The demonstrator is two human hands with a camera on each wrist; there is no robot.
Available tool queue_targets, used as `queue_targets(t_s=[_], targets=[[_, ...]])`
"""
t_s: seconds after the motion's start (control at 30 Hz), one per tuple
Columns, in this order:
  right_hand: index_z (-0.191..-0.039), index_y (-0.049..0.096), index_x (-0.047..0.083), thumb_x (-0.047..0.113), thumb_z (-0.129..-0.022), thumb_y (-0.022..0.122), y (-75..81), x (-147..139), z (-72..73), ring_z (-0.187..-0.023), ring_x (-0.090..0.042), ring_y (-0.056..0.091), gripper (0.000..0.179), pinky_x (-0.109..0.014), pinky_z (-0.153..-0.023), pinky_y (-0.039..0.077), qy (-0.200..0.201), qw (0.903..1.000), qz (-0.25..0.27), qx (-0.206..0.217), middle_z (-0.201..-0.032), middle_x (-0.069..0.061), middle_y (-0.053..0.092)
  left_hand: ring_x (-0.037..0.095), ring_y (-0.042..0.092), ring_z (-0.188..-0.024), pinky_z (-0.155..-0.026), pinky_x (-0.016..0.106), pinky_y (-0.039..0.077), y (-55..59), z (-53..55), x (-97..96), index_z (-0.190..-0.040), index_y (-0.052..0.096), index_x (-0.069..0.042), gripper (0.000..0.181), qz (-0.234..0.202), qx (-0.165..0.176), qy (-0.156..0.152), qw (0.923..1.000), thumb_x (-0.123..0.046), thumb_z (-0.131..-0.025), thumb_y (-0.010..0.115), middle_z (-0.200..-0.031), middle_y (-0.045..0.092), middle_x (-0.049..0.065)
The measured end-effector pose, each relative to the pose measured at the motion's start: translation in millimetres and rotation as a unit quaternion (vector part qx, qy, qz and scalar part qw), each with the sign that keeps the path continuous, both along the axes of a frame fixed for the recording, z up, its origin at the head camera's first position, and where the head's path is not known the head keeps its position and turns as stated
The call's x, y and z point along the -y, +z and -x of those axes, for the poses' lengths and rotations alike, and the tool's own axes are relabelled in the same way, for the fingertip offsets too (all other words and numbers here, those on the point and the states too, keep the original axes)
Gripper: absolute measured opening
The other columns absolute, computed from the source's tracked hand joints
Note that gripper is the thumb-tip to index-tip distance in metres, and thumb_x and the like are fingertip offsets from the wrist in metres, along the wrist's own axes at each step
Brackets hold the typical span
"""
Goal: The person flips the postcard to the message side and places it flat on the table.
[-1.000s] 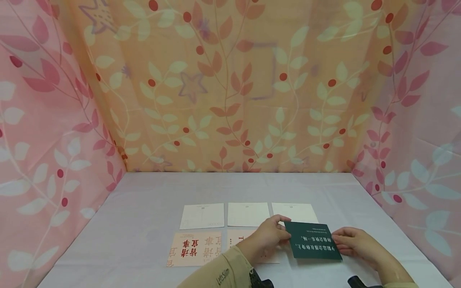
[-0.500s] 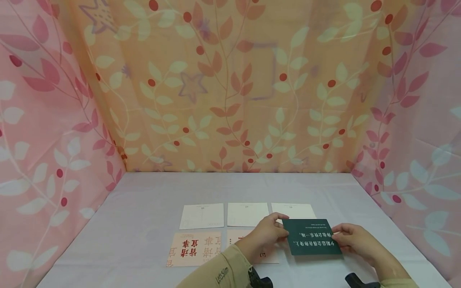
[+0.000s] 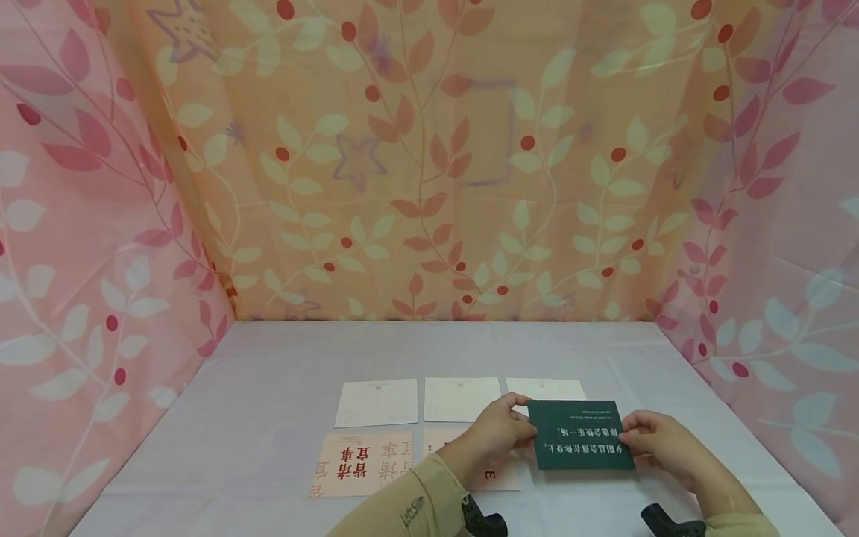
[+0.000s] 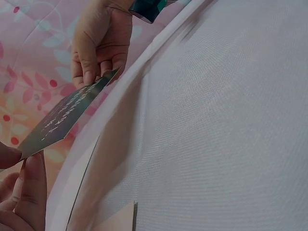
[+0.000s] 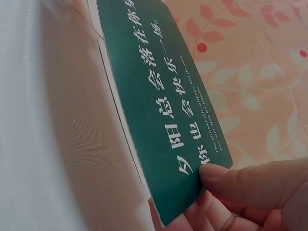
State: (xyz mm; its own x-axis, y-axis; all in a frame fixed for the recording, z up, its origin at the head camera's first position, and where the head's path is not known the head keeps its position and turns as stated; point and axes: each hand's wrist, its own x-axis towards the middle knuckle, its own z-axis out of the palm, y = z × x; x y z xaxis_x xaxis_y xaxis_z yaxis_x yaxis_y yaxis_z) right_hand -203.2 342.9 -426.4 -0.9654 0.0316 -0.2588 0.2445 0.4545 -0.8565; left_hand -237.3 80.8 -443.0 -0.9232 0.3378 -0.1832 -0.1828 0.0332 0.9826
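Observation:
A dark green postcard (image 3: 581,435) with white lettering is held flat above the table between both hands. My left hand (image 3: 493,432) pinches its left edge, thumb on top and fingers beneath. At the opposite edge my right hand (image 3: 661,447) pinches it the same way; in the right wrist view the thumb (image 5: 240,180) presses on the printed face near the corner. From the left wrist, the green card (image 4: 65,115) appears tilted and clear of the cloth, its shadow falling below. Part of a white card behind it is hidden.
Three white cards (image 3: 376,403) lie in a row farther back. In front of them are two peach cards with red print, the left one (image 3: 362,466) fully visible, the other (image 3: 499,477) partly under my left arm. Patterned curtains (image 3: 429,149) enclose the white table (image 3: 268,388).
Both hands have moved slightly away from the body with the green postcard, which now sits straighter and overlaps more of the right white card.

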Motion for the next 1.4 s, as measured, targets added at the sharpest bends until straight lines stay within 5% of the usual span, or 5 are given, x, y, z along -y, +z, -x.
queue_targets(t_s=[0.6,0.9,1.4], targets=[[-0.096,0.054,-0.006,0.008,-0.09,0.055,5.4,-6,-0.4,-0.075,-0.018,0.058,0.016,-0.033,-0.065,0.052,0.002,0.9993,0.0,-0.036,-0.086,-0.007,0.06,0.016,0.062,-0.07,-0.067,0.031,0.052,-0.2,-1.8,3.3,-0.078,0.065,-0.009,0.007,0.036,-0.005,-0.014,0.9992,-0.004,-0.082,0.063,-0.076,0.065,0.003],[-0.095,0.057,-0.007,0.01,-0.088,0.058,6.3,-10,1.3,-0.076,-0.018,0.058,0.018,-0.031,-0.068,0.053,0.003,0.999,-0.014,-0.042,-0.085,-0.006,0.06,0.013,0.061,-0.066,-0.065,0.03,0.053,0.7,-0.5,5.3,-0.079,0.067,-0.007,0.005,0.057,-0.026,-0.005,0.998,-0.011,-0.081,0.067,-0.071,0.064,0.001],[-0.097,0.062,-0.009,0.016,-0.087,0.062,9.8,-17,0.1,-0.074,-0.018,0.059,0.027,-0.029,-0.068,0.054,0.001,0.9982,-0.032,-0.051,-0.086,-0.007,0.062,0.013,0.061,-0.064,-0.062,0.027,0.053,1.9,1.3,5.9,-0.08,0.071,-0.01,0.005,0.049,-0.004,0.016,0.9987,-0.014,-0.077,0.071,-0.072,0.065,0.002]])
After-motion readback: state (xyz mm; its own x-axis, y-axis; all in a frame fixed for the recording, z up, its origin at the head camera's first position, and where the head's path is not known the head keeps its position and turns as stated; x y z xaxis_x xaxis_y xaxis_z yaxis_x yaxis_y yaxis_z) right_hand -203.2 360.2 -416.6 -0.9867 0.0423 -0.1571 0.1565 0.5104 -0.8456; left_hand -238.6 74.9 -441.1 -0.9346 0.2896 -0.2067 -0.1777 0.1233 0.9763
